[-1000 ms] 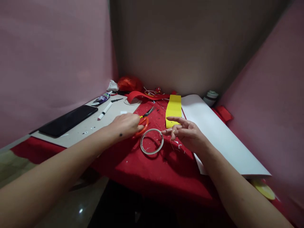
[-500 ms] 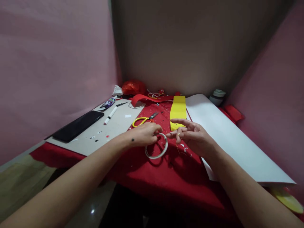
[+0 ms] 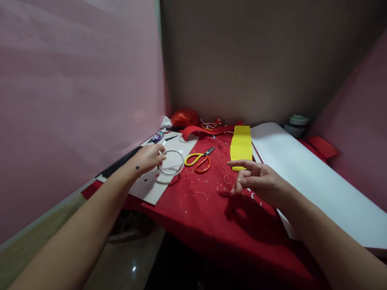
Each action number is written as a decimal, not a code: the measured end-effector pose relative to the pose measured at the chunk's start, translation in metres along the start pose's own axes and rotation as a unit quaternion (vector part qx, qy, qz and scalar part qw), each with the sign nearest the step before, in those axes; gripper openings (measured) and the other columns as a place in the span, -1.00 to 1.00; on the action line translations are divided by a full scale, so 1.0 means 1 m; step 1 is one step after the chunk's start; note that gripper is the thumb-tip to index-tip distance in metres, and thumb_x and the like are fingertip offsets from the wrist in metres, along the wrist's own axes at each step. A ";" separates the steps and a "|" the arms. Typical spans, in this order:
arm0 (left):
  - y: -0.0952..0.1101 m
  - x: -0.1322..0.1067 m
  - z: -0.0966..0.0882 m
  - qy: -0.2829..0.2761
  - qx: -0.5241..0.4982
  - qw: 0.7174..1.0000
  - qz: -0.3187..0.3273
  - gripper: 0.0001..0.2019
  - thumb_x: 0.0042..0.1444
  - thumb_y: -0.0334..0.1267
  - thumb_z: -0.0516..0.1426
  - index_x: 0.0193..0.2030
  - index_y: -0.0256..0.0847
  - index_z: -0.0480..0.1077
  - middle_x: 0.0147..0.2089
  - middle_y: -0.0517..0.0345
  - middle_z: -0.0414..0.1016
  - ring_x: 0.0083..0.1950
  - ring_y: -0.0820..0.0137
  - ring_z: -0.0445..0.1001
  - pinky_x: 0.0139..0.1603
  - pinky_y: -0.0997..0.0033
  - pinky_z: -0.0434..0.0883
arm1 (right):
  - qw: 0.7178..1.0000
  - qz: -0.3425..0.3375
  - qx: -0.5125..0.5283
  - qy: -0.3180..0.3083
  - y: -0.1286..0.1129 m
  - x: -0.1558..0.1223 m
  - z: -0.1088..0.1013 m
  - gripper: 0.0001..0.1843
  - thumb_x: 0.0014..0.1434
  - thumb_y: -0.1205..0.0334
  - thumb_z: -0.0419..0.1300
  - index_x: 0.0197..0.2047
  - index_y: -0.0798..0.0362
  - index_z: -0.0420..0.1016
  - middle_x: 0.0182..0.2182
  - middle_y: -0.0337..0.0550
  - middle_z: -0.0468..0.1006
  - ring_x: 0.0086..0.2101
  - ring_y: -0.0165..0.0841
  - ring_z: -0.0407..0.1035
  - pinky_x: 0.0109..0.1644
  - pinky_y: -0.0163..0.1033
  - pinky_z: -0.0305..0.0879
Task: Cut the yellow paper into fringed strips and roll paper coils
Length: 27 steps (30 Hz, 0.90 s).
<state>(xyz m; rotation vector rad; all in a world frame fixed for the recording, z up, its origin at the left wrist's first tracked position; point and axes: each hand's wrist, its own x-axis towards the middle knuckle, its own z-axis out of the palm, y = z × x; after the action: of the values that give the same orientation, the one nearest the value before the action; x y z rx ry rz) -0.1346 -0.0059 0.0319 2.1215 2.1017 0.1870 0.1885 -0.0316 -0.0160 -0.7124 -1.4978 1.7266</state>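
Observation:
Over the grey board [image 3: 160, 193], my left hand [image 3: 150, 156] pinches a thin whitish ring [image 3: 183, 163] by its left edge. The ring is held tilted, with its shadow falling on the board and the red cloth. My right hand [image 3: 256, 177] hovers over the cloth, index finger stretched out and the other fingers loosely bent; a tiny pale spot shows on its fingers, too small to name. Between the hands lie scissors [image 3: 202, 160] with one yellow and one orange handle. Just beyond my right fingers is a yellow corrugated strip [image 3: 241, 145].
A white sheet [image 3: 308, 177] covers the right side of the red cloth [image 3: 193, 225], which carries several paper scraps. Farther back are a red strip [image 3: 199, 129], a red plastic bag [image 3: 184, 117], a glue tube [image 3: 157, 136] and a lidded jar [image 3: 296, 125]. A black tablet [image 3: 121, 163] lies left.
My left hand has carried the ring leftward, away from my right hand, to above the grey board. The scissors are now uncovered. The view has turned somewhat left.

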 end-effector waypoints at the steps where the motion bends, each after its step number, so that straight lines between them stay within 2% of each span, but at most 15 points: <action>1: -0.008 0.004 0.003 0.001 0.018 1.000 -0.023 -0.80 0.02 -0.27 0.01 -0.30 -0.25 0.41 -0.41 0.09 0.51 -0.43 0.42 0.39 -0.44 0.50 0.18 | 1.000 0.003 -0.003 0.001 0.000 0.000 0.000 -0.47 -0.02 0.39 0.23 0.07 0.09 0.34 -0.51 -0.16 0.56 -0.46 -0.29 0.46 -0.26 -0.12 0.35; 4: -0.022 0.013 0.014 0.003 0.051 0.998 -0.048 -0.82 -0.02 -0.29 0.02 -0.38 -0.26 0.43 -0.41 -0.01 0.51 -0.42 0.35 0.42 -0.45 0.47 0.17 | 1.000 0.010 -0.005 0.003 0.001 0.000 0.000 -0.49 0.02 0.34 0.25 0.08 0.07 0.33 -0.46 -0.15 0.56 -0.52 -0.35 0.43 -0.38 -0.20 0.31; 8: -0.027 0.017 0.025 0.004 0.079 0.996 -0.043 -0.80 -0.02 -0.25 0.03 -0.43 -0.28 0.45 -0.36 -0.15 0.51 -0.33 0.25 0.47 -0.40 0.43 0.20 | 1.000 0.017 -0.005 0.004 0.002 0.001 -0.001 -0.52 0.05 0.30 0.26 0.06 0.07 0.33 -0.44 -0.16 0.56 -0.54 -0.39 0.40 -0.41 -0.24 0.29; 13: -0.018 0.009 0.019 0.030 0.116 0.991 -0.063 -0.70 0.04 -0.17 0.00 -0.30 -0.31 0.47 -0.19 -0.30 0.50 -0.20 0.11 0.48 -0.33 0.35 0.26 | 0.999 0.028 0.009 0.025 0.006 0.003 0.000 -0.57 0.02 0.29 0.28 0.00 0.06 0.38 -0.43 -0.14 0.56 -0.51 -0.39 0.42 -0.38 -0.23 0.30; 15: -0.002 0.002 0.012 0.058 0.116 0.990 -0.050 -0.65 0.08 -0.12 -0.02 -0.21 -0.31 0.46 -0.15 -0.28 0.49 -0.16 0.11 0.47 -0.30 0.33 0.28 | 0.999 0.027 0.018 0.031 0.006 0.004 0.002 -0.59 0.01 0.30 0.28 -0.03 0.06 0.39 -0.44 -0.15 0.56 -0.50 -0.38 0.42 -0.36 -0.23 0.31; 16: 0.010 -0.001 0.009 0.060 0.094 0.994 -0.011 -0.64 0.10 -0.11 -0.03 -0.18 -0.29 0.46 -0.17 -0.20 0.50 -0.17 0.15 0.46 -0.28 0.35 0.28 | 0.999 0.025 0.021 0.034 0.005 0.004 0.003 -0.58 0.00 0.31 0.28 -0.03 0.06 0.38 -0.44 -0.15 0.56 -0.50 -0.38 0.43 -0.36 -0.23 0.31; 19: 0.054 -0.010 0.003 -0.003 -0.042 0.990 0.132 -0.70 0.09 -0.14 -0.01 -0.25 -0.26 0.48 -0.31 0.03 0.51 -0.30 0.36 0.42 -0.31 0.44 0.27 | 0.999 0.022 0.025 0.033 0.004 0.004 0.006 -0.53 -0.01 0.37 0.26 0.01 0.07 0.33 -0.42 -0.14 0.57 -0.48 -0.39 0.43 -0.35 -0.25 0.29; 21: 0.084 -0.011 0.003 -0.038 -0.140 0.969 0.198 -0.73 0.08 -0.16 0.00 -0.29 -0.26 0.46 -0.41 0.13 0.46 -0.40 0.45 0.37 -0.37 0.48 0.26 | 0.999 0.015 0.034 0.027 0.003 0.004 0.006 -0.50 0.00 0.38 0.25 0.04 0.08 0.29 -0.39 -0.13 0.58 -0.48 -0.40 0.43 -0.33 -0.25 0.29; 23: 0.109 -0.010 0.005 -0.109 -0.225 0.938 0.240 -0.74 0.07 -0.18 0.01 -0.27 -0.26 0.45 -0.48 0.19 0.41 -0.49 0.50 0.32 -0.47 0.51 0.23 | 0.999 -0.002 0.043 0.030 0.002 0.004 0.006 -0.48 -0.01 0.41 0.24 0.04 0.09 0.26 -0.39 -0.14 0.57 -0.47 -0.40 0.44 -0.26 -0.22 0.30; 25: 0.128 -0.006 0.007 -0.161 -0.267 0.912 0.266 -0.77 0.05 -0.20 0.03 -0.29 -0.29 0.44 -0.48 0.20 0.40 -0.52 0.52 0.31 -0.51 0.53 0.21 | 0.998 -0.023 0.047 0.043 0.003 0.005 0.004 -0.47 -0.02 0.43 0.24 0.04 0.09 0.25 -0.40 -0.17 0.57 -0.47 -0.40 0.44 -0.20 -0.19 0.30; 27: 0.140 -0.001 0.009 -0.182 -0.275 0.900 0.287 -0.79 0.04 -0.22 0.04 -0.36 -0.31 0.42 -0.49 0.19 0.41 -0.53 0.54 0.29 -0.53 0.53 0.20 | 0.996 -0.042 0.048 0.055 0.004 0.007 0.001 -0.48 -0.02 0.44 0.24 0.04 0.09 0.25 -0.43 -0.20 0.55 -0.46 -0.39 0.44 -0.17 -0.17 0.29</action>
<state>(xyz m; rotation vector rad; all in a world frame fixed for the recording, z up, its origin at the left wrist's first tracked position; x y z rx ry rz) 0.0044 -0.0083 0.0505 2.1232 1.0169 0.3628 0.1830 -0.0269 -0.0197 -0.6745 -1.3428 1.6563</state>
